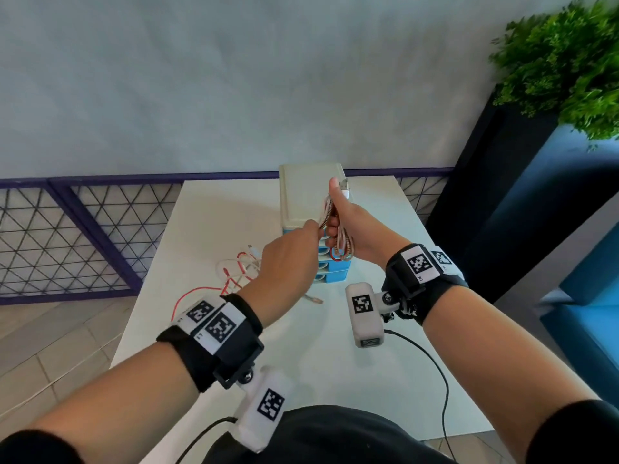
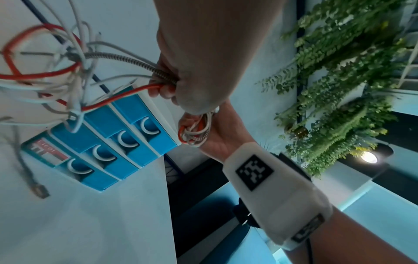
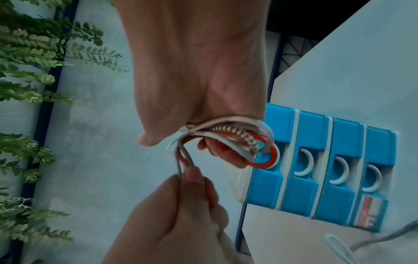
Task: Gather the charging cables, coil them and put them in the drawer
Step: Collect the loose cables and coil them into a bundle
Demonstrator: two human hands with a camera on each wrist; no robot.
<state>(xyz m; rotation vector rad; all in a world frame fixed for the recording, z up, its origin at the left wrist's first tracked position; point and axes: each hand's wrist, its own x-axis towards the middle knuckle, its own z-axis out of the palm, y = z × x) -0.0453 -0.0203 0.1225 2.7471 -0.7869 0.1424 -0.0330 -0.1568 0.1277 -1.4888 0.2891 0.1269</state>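
Observation:
My right hand (image 1: pixel 348 226) is raised above the table and grips a bundle of coiled cables (image 3: pixel 235 139): red, white and a spring-wrapped one, with a white plug poking out by the thumb (image 1: pixel 344 187). My left hand (image 1: pixel 294 252) pinches the same strands just left of it (image 2: pixel 162 78). From there the loose cables (image 1: pixel 239 266) trail down in a tangle onto the white table (image 1: pixel 207 229). The small drawer unit (image 1: pixel 310 195), beige on top with several blue drawer fronts (image 2: pixel 108 142), stands behind the hands; all its drawers look closed.
A loose grey plug (image 2: pixel 39 190) lies on the table in front of the drawer unit. A black lead (image 1: pixel 435 373) runs over the near right of the table. A dark planter with green foliage (image 1: pixel 569 61) stands to the right, a mesh railing (image 1: pixel 67 236) to the left.

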